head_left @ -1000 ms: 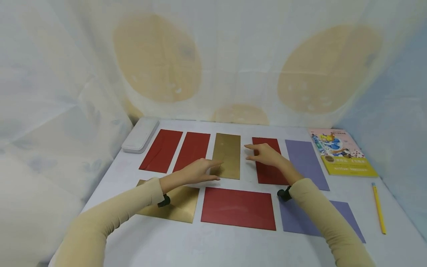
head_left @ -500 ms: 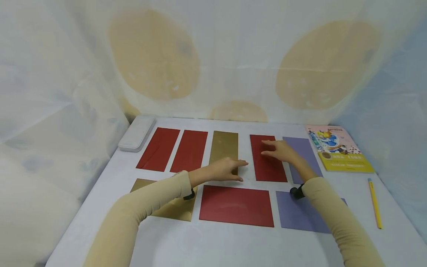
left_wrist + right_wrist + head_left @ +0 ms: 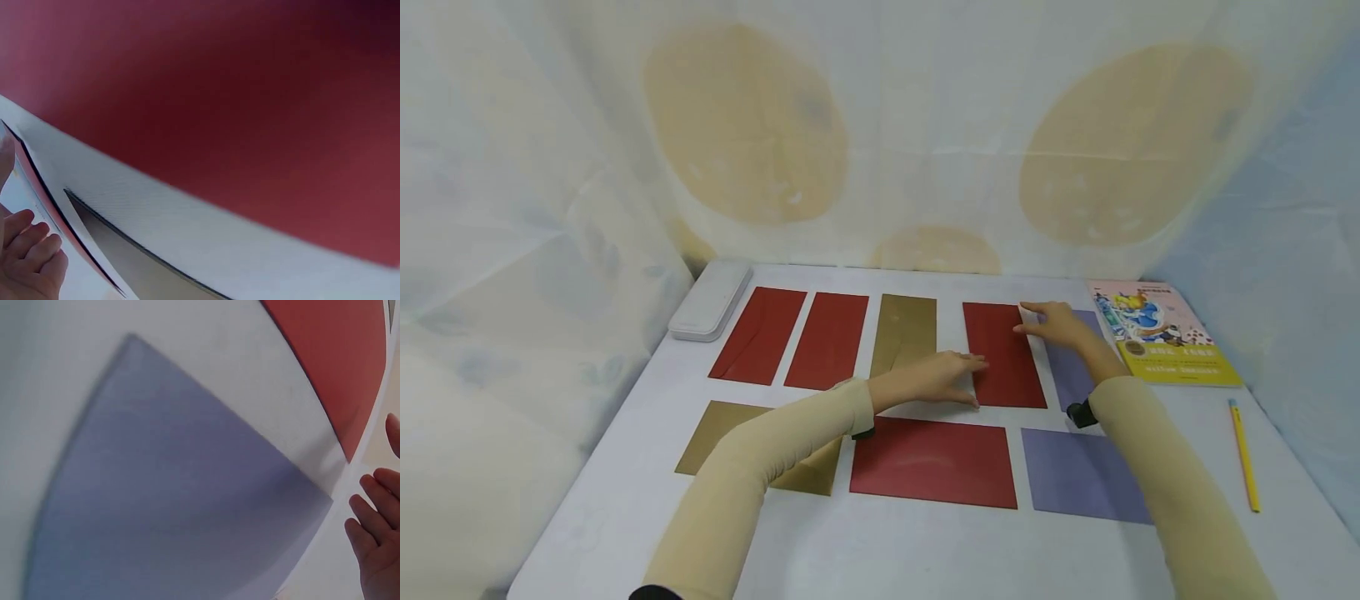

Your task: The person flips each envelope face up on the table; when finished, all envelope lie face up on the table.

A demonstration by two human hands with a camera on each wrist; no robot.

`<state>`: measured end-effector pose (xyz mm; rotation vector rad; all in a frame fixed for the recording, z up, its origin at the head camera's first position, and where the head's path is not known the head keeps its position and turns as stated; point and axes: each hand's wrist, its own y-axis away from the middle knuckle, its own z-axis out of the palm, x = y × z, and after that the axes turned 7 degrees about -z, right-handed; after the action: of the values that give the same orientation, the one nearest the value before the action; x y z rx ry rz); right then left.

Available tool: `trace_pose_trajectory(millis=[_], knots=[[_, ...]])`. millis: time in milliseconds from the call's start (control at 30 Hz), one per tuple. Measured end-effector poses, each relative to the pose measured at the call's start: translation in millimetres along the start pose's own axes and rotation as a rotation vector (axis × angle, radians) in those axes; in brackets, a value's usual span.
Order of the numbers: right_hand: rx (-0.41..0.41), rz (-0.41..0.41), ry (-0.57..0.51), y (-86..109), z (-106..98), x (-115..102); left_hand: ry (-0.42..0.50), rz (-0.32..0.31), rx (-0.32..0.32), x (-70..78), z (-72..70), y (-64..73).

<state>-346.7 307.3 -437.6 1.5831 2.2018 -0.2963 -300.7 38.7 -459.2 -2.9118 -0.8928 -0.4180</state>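
Observation:
Fingers straight and slightly spread, my left hand [image 3: 936, 379] reaches over the left edge of a red envelope [image 3: 1003, 358] in the back row. My right hand [image 3: 1056, 325] is at that envelope's upper right edge, over a purple envelope [image 3: 1071, 367], its fingers pointing left. Neither hand grips anything. To the left in the same row lie a gold envelope [image 3: 906, 329] and two red ones. The front row has a gold envelope [image 3: 722, 425] partly under my left sleeve, a red envelope [image 3: 934, 462] and a purple envelope [image 3: 1082, 475].
A white case [image 3: 711, 300] lies at the back left corner. At the back right is an illustrated book [image 3: 1165, 333], with a yellow pencil [image 3: 1245, 454] in front of it. Patterned cloth [image 3: 936, 125] hangs behind and on both sides of the white table [image 3: 880, 554].
Both hands have moved right: the left from the gold envelope to the red one's left edge, the right across the red envelope to its right edge. The envelopes stay in place.

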Motion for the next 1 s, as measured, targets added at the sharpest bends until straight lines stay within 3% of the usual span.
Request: trace_pose_trajectory(millis=[200,400,733,1000], knots=[[-0.022,-0.010,0.030,-10.7,-3,1,-0.061,-0.084,-0.052,3.2,4.5,-14.5],[-0.055,0.012,0.032,-19.3,-1,2,-0.110,-0.141,-0.042,12.4,4.8,-18.5],[-0.064,0.007,0.022,-25.3,7,3,-0.146,-0.132,-0.013,15.4,7.5,-16.4],[-0.018,-0.002,0.037,-27.9,10,4,-0.161,-0.126,-0.009,18.3,6.0,-13.9]])
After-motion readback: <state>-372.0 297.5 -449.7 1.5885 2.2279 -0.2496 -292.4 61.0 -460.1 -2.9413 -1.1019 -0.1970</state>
